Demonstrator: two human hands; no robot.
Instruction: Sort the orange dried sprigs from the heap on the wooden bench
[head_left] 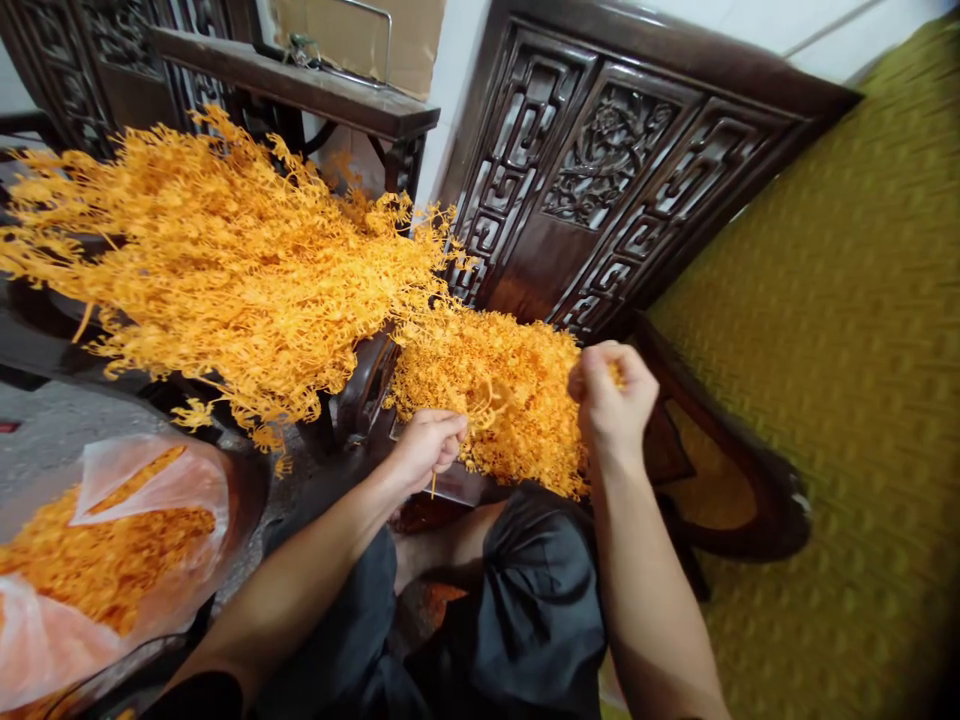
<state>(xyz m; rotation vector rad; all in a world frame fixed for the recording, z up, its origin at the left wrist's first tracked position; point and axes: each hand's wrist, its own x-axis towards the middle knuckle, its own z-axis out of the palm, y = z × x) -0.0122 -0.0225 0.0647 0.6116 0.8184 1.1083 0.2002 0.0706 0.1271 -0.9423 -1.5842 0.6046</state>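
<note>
My left hand [429,450] is closed in a pinch around the thin stem of an orange artificial flower sprig [489,404]. Its curled petals stick out to the right of the fingers and the stem end hangs below them. My right hand [619,390] is raised to the right, fingers curled together, with a bit of orange showing between them; the fingers hide what it is. Behind and between both hands lies a dense pile of small orange artificial flower pieces [517,355] on a dark wooden seat, in front of my knees.
A large heap of orange flower sprigs [247,270] spreads over dark furniture at the left. Below it stands a clear plastic bag [217,480] with more orange pieces. A carved wooden chair back [525,270] rises behind the pile. Yellow-green textured fabric [847,380] covers the right side.
</note>
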